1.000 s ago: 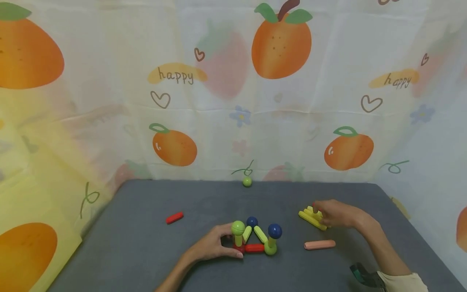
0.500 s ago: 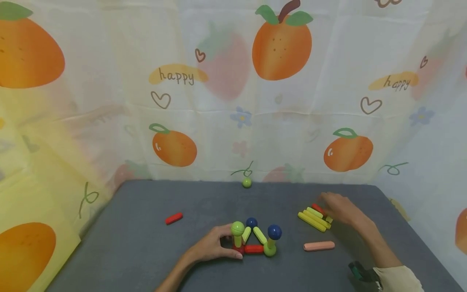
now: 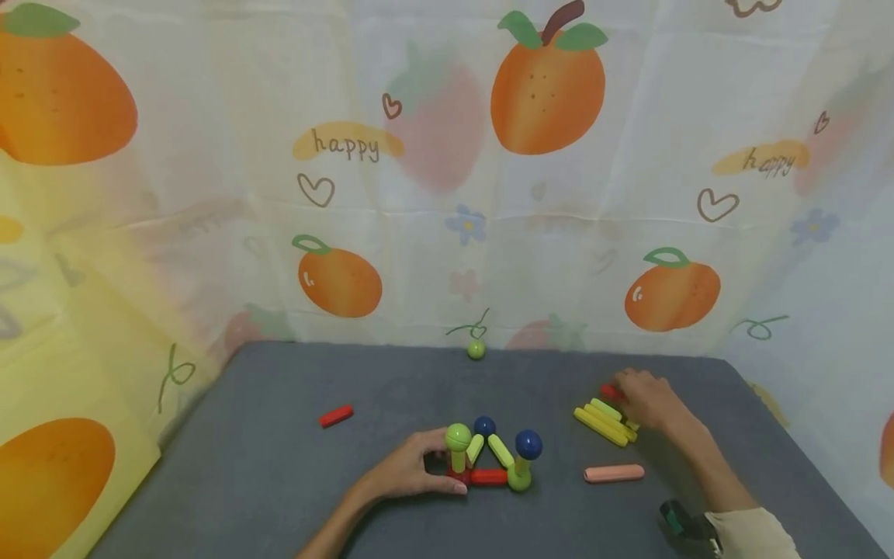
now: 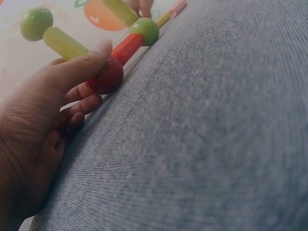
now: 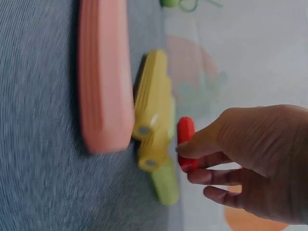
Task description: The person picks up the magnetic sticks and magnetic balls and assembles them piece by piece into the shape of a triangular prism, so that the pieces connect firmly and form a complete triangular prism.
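Observation:
A small built figure of sticks and balls (image 3: 489,458) stands on the grey table (image 3: 279,481) at the front middle. My left hand (image 3: 447,473) holds its left corner. In the left wrist view the thumb and fingers of my left hand (image 4: 98,79) curl round a red ball (image 4: 107,77) joined to a green stick (image 4: 65,42) and a red stick (image 4: 126,47). My right hand (image 3: 621,390) is at the far end of a pile of yellow sticks (image 3: 602,421). There my right hand (image 5: 192,163) pinches a short red stick (image 5: 185,139) lying beside the yellow sticks (image 5: 153,106).
A pink stick (image 3: 614,473) lies in front of the pile. A lone red stick (image 3: 336,416) lies at the left. A green ball (image 3: 476,349) sits at the table's back edge. A fruit-printed cloth (image 3: 447,194) hangs behind and at both sides.
My right hand has moved from the near side of the yellow pile to its far end and onto the red stick. The left hand has stayed on the figure.

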Available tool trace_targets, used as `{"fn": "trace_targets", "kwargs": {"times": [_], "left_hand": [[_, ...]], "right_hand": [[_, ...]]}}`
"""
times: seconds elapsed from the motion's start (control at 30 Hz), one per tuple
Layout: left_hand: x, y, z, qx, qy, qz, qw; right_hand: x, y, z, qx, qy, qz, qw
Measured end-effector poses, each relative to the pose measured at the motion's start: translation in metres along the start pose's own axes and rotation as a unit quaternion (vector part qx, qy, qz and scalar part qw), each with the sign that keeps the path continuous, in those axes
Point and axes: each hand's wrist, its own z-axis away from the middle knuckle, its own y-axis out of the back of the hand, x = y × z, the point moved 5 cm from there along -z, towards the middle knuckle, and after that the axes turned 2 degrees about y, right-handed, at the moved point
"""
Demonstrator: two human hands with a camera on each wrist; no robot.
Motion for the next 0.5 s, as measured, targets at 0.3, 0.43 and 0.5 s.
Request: {"fn": "trace_targets", "kwargs": {"times": [0.3, 0.43, 0.5], "left_hand": [[0.000, 0.001, 0.001, 0.007, 0.005, 0.001, 1.0000], [-0.001, 0.001, 0.001, 0.013, 0.010, -0.001, 0.9999], [-0.001, 0.001, 0.001, 0.017, 0.014, -0.004, 0.9998]], "right_hand": [[-0.076, 0.043, 0.012, 0.084, 0.086, -0.107, 0.987], [-0.126, 0.061, 0.018, 0.096, 0.172, -0.153, 0.968], [-0.147, 0.063, 0.021, 0.082, 0.199, -0.173, 0.961]]}}
